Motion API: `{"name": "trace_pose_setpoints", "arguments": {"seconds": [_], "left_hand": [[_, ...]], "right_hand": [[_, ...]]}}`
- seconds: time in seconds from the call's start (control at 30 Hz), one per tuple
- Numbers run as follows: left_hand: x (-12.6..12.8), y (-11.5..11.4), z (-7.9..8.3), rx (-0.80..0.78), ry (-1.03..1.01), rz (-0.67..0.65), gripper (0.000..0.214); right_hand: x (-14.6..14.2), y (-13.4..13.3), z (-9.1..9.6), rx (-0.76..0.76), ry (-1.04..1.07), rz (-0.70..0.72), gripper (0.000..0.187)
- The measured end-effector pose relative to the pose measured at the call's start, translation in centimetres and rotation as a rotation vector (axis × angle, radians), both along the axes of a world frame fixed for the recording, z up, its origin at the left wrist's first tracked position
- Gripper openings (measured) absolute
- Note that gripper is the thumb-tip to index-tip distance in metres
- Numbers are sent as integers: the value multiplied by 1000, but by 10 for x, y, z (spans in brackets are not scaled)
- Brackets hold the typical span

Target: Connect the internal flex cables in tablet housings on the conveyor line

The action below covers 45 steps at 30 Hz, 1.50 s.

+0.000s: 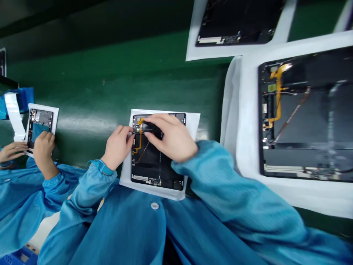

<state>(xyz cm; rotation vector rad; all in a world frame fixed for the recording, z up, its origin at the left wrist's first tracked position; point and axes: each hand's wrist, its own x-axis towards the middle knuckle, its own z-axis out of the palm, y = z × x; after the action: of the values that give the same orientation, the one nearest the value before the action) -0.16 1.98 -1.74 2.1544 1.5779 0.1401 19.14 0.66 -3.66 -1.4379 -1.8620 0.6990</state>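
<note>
An opened tablet (149, 162) with bare inner parts lies on a white sheet (192, 123) before me. Across its upper left part my right hand (173, 138) is bent, thumb and fingers closed around a shiny black piece (149, 127). Beside that piece runs an orange flex cable (140, 141). My left hand (117, 147) is at the tablet's left edge, its thumb and forefinger pinched together near the cable's upper end. What the left fingertips hold, if anything, is too small to make out. The right hand and sleeve cover the tablet's upper right part.
A larger-looking opened tablet (309, 125) rests on stacked white sheets (248, 147) at right. Another tablet (239, 22) is behind it on the green table (91, 81). At left, a co-worker's hands (44, 147) work on a tablet (41, 117) near blue material (26, 97).
</note>
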Motion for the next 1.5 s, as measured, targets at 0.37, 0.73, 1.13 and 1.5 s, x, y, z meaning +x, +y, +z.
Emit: {"name": "trace_pose_setpoints", "arguments": {"seconds": [0.37,0.73,1.13,1.5], "left_hand": [[2,17,4,-52,-23,-81,9],[4,14,3,-63,-59,-27,10],[4,19,6,-183,-124,43,16],[7,-5,1,-106,-8,191,18]], "right_hand": [[-13,34,-10,-110,24,115,9],[-21,34,-12,-172,-55,205,16],[-22,30,-16,-171,-42,213,16],[-23,35,-16,-194,-2,238,17]]}}
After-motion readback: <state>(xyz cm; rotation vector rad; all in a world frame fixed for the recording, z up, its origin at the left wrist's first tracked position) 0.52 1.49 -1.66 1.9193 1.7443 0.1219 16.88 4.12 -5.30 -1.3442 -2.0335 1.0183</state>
